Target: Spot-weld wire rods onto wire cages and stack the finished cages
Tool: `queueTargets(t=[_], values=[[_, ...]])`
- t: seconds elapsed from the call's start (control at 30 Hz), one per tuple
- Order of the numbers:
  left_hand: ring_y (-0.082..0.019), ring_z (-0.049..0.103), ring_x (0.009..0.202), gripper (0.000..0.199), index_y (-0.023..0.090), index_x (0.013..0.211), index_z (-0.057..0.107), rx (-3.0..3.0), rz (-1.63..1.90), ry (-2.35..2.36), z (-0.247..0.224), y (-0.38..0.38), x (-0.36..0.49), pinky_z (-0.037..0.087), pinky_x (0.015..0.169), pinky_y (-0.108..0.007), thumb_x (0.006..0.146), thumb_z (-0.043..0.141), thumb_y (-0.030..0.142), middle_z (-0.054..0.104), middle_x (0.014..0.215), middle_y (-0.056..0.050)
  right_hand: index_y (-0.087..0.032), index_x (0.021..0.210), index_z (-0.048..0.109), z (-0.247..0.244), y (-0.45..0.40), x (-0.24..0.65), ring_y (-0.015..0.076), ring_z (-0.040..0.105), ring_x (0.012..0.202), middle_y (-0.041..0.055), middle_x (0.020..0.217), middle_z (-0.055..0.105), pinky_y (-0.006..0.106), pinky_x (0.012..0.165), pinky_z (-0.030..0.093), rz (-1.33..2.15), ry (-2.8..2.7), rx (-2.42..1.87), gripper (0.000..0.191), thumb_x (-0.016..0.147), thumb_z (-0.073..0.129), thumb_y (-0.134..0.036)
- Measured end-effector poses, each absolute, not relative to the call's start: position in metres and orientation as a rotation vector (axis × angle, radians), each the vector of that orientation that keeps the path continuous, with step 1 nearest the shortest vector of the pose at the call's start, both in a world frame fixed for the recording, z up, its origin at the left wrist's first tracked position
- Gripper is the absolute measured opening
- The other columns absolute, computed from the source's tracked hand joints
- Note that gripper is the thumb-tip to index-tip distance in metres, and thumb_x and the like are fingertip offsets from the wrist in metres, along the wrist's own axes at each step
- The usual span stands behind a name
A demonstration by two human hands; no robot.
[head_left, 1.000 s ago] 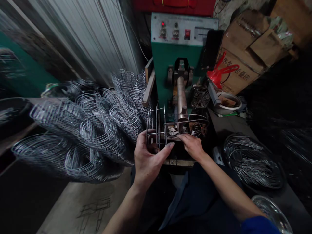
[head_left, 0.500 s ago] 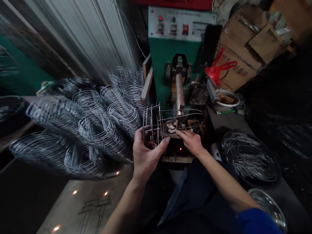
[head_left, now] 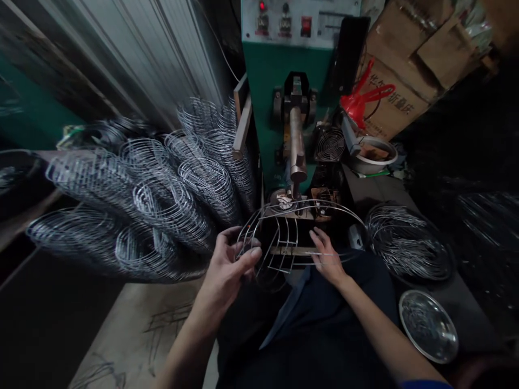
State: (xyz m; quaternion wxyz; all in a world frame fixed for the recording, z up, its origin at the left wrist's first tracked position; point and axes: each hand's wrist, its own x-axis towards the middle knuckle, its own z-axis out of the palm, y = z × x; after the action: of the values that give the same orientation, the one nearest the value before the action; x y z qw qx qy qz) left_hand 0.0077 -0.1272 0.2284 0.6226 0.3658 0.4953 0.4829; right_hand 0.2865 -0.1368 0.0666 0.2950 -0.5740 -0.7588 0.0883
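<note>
A curved metal wire frame (head_left: 288,232) with short rungs and long arched rods is in my left hand (head_left: 233,262). The thumb and fingers of that hand close round its left end. My right hand (head_left: 327,258) is at the frame's right side with its fingers stretched and apart. Thin blurred wires cross by those fingers, and whether they touch is hard to tell. Just beyond the frame, the cylindrical metal arm (head_left: 297,143) of a green machine (head_left: 263,70) points down toward a small work plate that the wires partly cover.
Stacks of bent wire frames (head_left: 174,210) stand at my left. On the right are a coil of wires (head_left: 405,246), a shiny metal bowl (head_left: 428,327), a pale basin (head_left: 375,162) and cardboard boxes (head_left: 405,81). A dark phone-like slab (head_left: 351,56) is on the machine's front.
The wire frame has come away from the machine's tip, toward me, and turned. My right hand has drawn back from the tip and opened. The glowing sparks on the floor are gone.
</note>
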Motion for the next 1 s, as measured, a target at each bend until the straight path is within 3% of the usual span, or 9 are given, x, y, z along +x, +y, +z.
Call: queueTargets(t=[0.1,0.17,0.27,0.37,0.5,0.57,0.73,0.87,1.0], values=[[-0.005,0.048,0.044,0.076,0.021,0.120,0.044,0.747,0.922,1.065,0.220,-0.122,0.005,0.036,0.038,-0.017,0.064,0.086,0.049,0.070,0.090,-0.005,-0.029,0.137,0.057,0.077,-0.133,0.294,0.0242,0.054,0.125,0.0118,0.144,0.050,0.039,0.096,0.055,0.084,-2.225,-1.368,0.043,0.096,0.054,-0.015],[-0.009,0.056,0.049,0.074,0.019,0.119,0.047,0.695,0.824,0.967,0.213,-0.116,0.002,0.044,0.044,-0.020,0.065,0.086,0.050,0.072,0.097,-0.011,-0.026,0.126,0.064,0.084,-0.138,0.299,0.0217,0.058,0.116,0.0109,0.131,0.061,0.034,0.090,0.057,0.069,-2.333,-1.223,0.033,0.098,0.051,-0.015],[-0.025,0.072,0.085,0.075,0.016,0.118,0.052,0.637,0.812,0.784,0.194,-0.107,-0.001,0.058,0.070,-0.034,0.064,0.085,0.057,0.070,0.115,-0.021,-0.020,0.113,0.067,0.085,-0.162,0.297,0.0190,0.064,0.094,0.0098,0.102,0.070,0.028,0.077,0.058,0.180,-2.364,-1.044,0.025,0.101,0.046,-0.019],[-0.033,0.069,0.107,0.070,0.015,0.115,0.055,0.546,0.831,0.737,0.164,-0.101,0.005,0.058,0.081,-0.042,0.073,0.073,0.068,0.065,0.126,-0.024,-0.018,0.118,0.063,0.080,-0.189,0.281,0.0189,0.067,0.086,0.0086,0.091,0.071,0.029,0.075,0.058,0.333,-2.198,-0.970,0.027,0.102,0.042,-0.020],[-0.022,0.074,0.080,0.052,0.015,0.110,0.056,0.528,0.917,0.887,0.117,-0.101,0.026,0.059,0.067,-0.031,0.076,0.080,0.046,0.072,0.112,-0.016,-0.020,0.110,0.066,0.080,-0.197,0.254,0.0158,0.069,0.073,0.0046,0.086,0.071,0.025,0.069,0.056,0.578,-1.752,-1.277,0.019,0.101,0.049,-0.022],[-0.015,0.070,0.065,0.053,0.016,0.112,0.056,0.551,1.023,0.965,0.101,-0.098,0.036,0.058,0.060,-0.026,0.073,0.084,0.037,0.074,0.097,-0.010,-0.021,0.102,0.068,0.082,-0.187,0.244,0.0149,0.068,0.067,0.0023,0.079,0.071,0.024,0.066,0.055,0.677,-1.637,-1.374,0.018,0.101,0.051,-0.025],[-0.011,0.063,0.054,0.057,0.016,0.112,0.057,0.569,1.188,0.990,0.103,-0.073,0.045,0.052,0.047,-0.020,0.074,0.079,0.052,0.070,0.079,-0.003,-0.021,0.111,0.070,0.088,-0.150,0.225,0.0189,0.072,0.093,0.0058,0.104,0.075,0.027,0.083,0.057,0.693,-1.677,-1.272,0.020,0.100,0.053,-0.026],[-0.008,0.058,0.050,0.053,0.016,0.105,0.060,0.594,1.320,1.002,0.120,-0.047,0.047,0.049,0.045,-0.019,0.073,0.078,0.054,0.065,0.073,0.002,-0.021,0.116,0.068,0.088,-0.126,0.208,0.0192,0.072,0.095,0.0067,0.104,0.075,0.028,0.086,0.058,0.640,-1.712,-1.205,0.024,0.102,0.049,-0.027],[-0.005,0.047,0.041,0.046,0.017,0.095,0.058,0.628,1.359,1.015,0.126,-0.022,0.049,0.035,0.034,-0.016,0.073,0.076,0.054,0.059,0.067,0.004,-0.019,0.117,0.067,0.084,-0.110,0.193,0.0197,0.072,0.093,0.0082,0.104,0.075,0.029,0.084,0.059,0.570,-1.743,-1.166,0.025,0.102,0.050,-0.027]])
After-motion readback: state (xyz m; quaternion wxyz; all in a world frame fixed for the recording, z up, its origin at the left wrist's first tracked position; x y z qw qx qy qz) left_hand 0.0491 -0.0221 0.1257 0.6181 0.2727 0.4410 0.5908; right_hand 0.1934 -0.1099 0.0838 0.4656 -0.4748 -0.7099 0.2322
